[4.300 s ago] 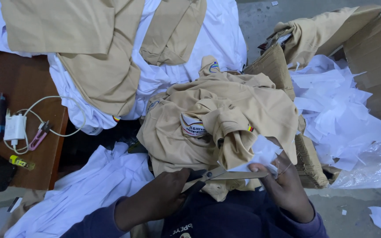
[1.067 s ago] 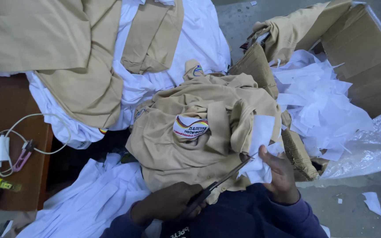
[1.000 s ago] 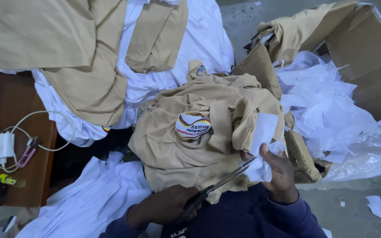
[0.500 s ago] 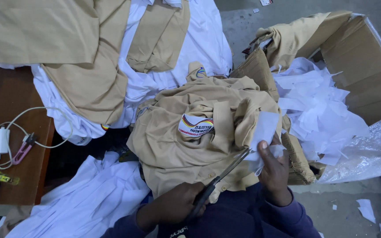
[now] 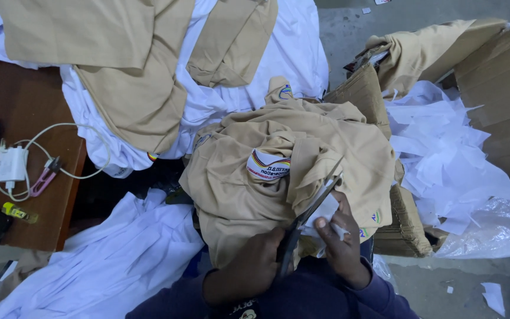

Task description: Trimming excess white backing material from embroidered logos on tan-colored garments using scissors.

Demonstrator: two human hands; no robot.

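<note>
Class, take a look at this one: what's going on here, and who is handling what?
A person in a dark blue top sits over a heap of tan garments on their lap. Their left hand works a pair of scissors, blades raised against a white piece of backing that the right hand pinches at the garment's edge. A cardboard box to the right is full of white paper scraps. More tan and white garments lie around, and a white charger sits on a wooden table.
</note>
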